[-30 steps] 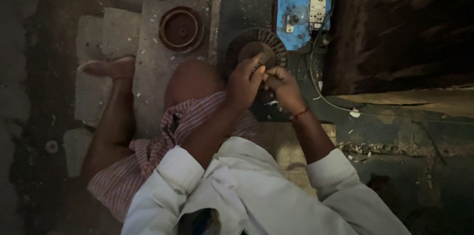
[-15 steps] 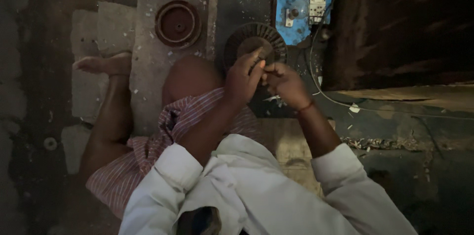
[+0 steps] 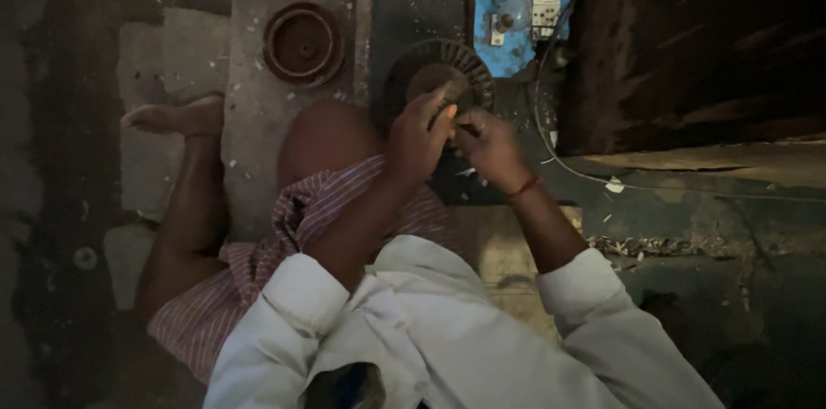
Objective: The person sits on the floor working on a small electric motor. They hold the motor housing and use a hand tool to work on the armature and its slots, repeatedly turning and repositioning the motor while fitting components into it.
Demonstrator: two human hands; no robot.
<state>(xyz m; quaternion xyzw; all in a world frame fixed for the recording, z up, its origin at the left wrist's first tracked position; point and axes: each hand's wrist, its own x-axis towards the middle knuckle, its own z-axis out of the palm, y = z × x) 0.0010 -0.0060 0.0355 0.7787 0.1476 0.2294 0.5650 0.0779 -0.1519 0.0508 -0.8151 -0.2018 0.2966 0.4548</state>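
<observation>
Head view looks down past white sleeves to two forearms angled inward, meeting above a raised knee. Left hand [image 3: 419, 144] is curled, fingers bent and pinched on something small that cannot be made out, held against the dark ribbed round wheel [image 3: 439, 78]. Right hand [image 3: 489, 144], a red thread at its wrist, is clenched just beside it, gripping a thin tool. Farther off sit a brown round dish [image 3: 303, 44] and a blue switchboard [image 3: 520, 9].

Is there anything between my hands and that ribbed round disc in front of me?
Nothing visible. The left hand and right hand are right at the ribbed disc, overlapping its near edge.
</observation>
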